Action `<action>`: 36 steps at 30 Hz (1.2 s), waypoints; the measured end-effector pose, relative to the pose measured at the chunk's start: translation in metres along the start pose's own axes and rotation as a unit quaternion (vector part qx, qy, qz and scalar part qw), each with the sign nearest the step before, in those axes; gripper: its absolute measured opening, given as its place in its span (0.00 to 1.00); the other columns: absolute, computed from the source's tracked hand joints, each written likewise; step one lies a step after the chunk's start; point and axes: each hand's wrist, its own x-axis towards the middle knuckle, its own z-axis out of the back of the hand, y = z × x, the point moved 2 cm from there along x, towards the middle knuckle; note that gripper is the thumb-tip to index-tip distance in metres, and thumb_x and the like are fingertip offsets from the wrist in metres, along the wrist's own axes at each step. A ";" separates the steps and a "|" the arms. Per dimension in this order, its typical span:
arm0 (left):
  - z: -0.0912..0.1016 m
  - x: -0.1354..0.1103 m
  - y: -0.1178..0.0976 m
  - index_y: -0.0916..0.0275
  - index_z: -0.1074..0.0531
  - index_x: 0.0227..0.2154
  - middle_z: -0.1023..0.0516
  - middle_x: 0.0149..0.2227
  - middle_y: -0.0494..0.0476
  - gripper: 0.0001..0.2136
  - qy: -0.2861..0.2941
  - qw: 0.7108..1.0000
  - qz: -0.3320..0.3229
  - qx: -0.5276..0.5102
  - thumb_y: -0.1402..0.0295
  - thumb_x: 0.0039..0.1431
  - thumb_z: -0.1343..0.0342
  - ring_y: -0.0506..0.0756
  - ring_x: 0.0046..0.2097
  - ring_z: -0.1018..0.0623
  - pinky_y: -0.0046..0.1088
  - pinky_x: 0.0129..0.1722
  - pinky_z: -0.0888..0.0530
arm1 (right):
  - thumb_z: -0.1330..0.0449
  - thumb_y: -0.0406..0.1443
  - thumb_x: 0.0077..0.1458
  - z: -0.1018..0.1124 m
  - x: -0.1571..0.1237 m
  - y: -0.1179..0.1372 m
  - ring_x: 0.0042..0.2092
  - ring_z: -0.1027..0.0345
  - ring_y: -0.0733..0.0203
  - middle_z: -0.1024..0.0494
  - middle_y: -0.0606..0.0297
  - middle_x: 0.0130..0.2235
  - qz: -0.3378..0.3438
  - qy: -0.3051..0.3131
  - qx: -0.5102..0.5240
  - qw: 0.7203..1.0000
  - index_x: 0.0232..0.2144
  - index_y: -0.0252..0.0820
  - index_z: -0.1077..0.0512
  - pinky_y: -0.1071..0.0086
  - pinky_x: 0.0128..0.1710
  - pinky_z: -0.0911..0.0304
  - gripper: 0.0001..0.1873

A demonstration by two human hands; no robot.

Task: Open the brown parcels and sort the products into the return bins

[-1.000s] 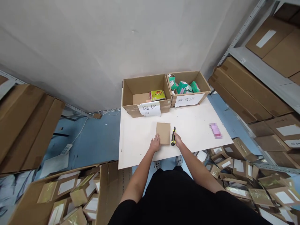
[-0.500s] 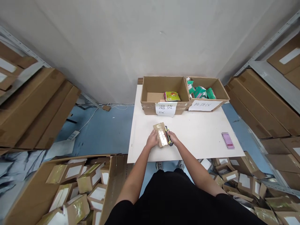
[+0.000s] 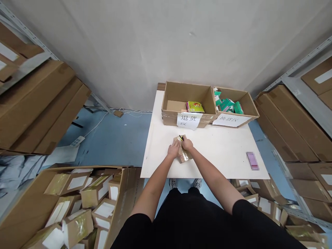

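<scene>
Cutter [image 3: 181, 137] held against the far end of a taped carton [image 3: 186, 156].
The cutter is enclosed by the right grip [image 3: 187, 143]; the carton is steadied under the flat, open left grip [image 3: 174, 149]. Cutting seems barely begun: tape is seen along the unopened carton, laid on the counter [image 3: 223, 152] before two labelled boxes [image 3: 169, 118].

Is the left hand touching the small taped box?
Touching: the head view shows the left hand laid on the left side of the small taped box.
</scene>
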 end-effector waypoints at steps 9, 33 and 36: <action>-0.001 -0.001 0.004 0.54 0.58 0.78 0.67 0.80 0.62 0.58 -0.007 1.000 -0.003 -0.013 0.51 0.52 0.28 0.67 0.79 0.62 0.51 0.73 0.41 | 0.34 0.41 0.64 -0.003 -0.007 -0.008 0.52 0.23 0.42 0.16 0.53 0.42 0.005 0.009 -0.016 1.000 0.56 0.47 0.25 0.60 0.51 0.34 0.20; -0.008 -0.012 -0.025 0.53 0.53 0.78 0.60 0.80 0.63 0.48 -0.087 0.995 0.047 0.031 0.40 0.62 0.40 0.68 0.79 0.58 0.48 0.67 0.33 | 0.44 0.34 0.69 0.053 -0.166 -0.078 0.41 0.17 0.49 0.17 0.52 0.48 -0.053 0.142 -0.204 0.967 0.63 0.49 0.30 0.66 0.37 0.29 0.22; -0.028 -0.011 -0.066 0.54 0.52 0.78 0.55 0.79 0.69 0.44 -0.121 0.987 0.089 0.049 0.38 0.66 0.49 0.75 0.77 0.53 0.54 0.65 0.34 | 0.48 0.40 0.73 0.068 -0.161 -0.111 0.49 0.19 0.47 0.17 0.52 0.49 -0.069 0.017 -0.128 0.989 0.70 0.48 0.38 0.65 0.44 0.30 0.26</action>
